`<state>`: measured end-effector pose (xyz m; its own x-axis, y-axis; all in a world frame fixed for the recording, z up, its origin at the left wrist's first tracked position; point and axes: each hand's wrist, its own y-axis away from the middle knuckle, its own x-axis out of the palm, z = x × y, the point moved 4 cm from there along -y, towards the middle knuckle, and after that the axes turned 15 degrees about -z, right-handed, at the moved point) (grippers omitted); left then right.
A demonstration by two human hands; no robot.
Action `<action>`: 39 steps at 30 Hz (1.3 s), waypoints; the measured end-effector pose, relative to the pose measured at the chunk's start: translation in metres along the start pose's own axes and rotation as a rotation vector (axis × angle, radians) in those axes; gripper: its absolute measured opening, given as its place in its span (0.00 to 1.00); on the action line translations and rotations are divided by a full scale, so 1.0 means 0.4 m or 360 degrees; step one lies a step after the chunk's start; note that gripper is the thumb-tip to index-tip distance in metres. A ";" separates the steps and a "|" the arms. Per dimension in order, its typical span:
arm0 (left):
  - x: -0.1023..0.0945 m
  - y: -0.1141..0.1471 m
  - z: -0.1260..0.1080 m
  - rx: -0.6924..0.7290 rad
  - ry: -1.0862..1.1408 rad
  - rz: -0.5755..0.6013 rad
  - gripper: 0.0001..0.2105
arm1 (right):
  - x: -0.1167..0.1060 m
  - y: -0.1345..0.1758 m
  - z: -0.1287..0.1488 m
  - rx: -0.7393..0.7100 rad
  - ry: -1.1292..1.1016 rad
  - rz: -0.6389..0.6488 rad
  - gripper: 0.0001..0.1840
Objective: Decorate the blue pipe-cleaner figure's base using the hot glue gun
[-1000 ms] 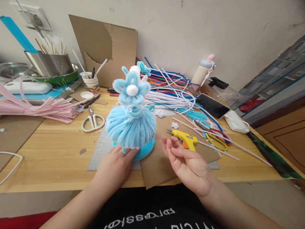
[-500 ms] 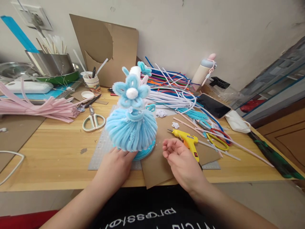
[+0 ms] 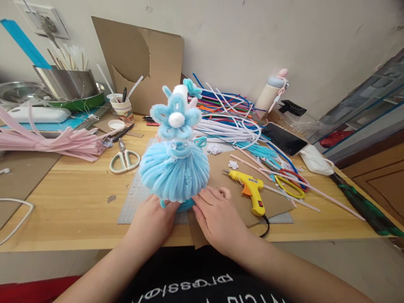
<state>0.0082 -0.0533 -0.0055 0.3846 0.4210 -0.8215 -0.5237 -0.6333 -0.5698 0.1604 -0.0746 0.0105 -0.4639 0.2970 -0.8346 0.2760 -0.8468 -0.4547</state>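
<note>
A light-blue pipe-cleaner figure [image 3: 176, 172] stands upright before me. It has a pleated skirt, a blue flower with a white centre at the top, and a round blue base [image 3: 185, 206]. On its left side, my left hand [image 3: 156, 214] grips the base, its fingertips hidden under the skirt. My right hand [image 3: 217, 214] is closed against the base's right side, fingers bent and partly hidden. A yellow hot glue gun [image 3: 252, 187] lies to the right of that hand, on cardboard [image 3: 217, 168]. A small white flower [image 3: 233, 165] lies above the glue gun.
White-handled scissors [image 3: 124, 160] lie left of the figure, near a pink pipe-cleaner bundle [image 3: 63, 143]. Loose coloured pipe cleaners [image 3: 227, 126] spread behind it. Yellow-and-red-handled scissors [image 3: 290, 187], a phone [image 3: 284, 139] and a bottle [image 3: 269, 92] are at right. A paper cup [image 3: 122, 109] stands at back left.
My right hand has moved left from beside the glue gun onto the figure's base. The figure has turned or tilted slightly; my left hand stays at the base.
</note>
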 end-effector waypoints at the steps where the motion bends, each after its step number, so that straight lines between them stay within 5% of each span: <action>1: 0.000 0.001 0.001 0.0000 0.0001 -0.0003 0.20 | -0.001 -0.003 0.002 -0.0001 0.0012 0.0010 0.16; 24: -0.009 -0.023 -0.008 0.0002 -0.0032 0.0108 0.16 | 0.005 -0.007 0.008 -0.0077 0.0184 0.0048 0.16; 39: -0.003 -0.015 0.005 0.0007 0.0037 -0.0007 0.15 | 0.006 -0.008 0.006 -0.0057 0.0159 0.0084 0.17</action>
<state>0.0091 -0.0487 -0.0011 0.4045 0.4082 -0.8184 -0.5253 -0.6288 -0.5733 0.1563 -0.0722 0.0107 -0.3621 0.2964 -0.8838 0.3285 -0.8467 -0.4185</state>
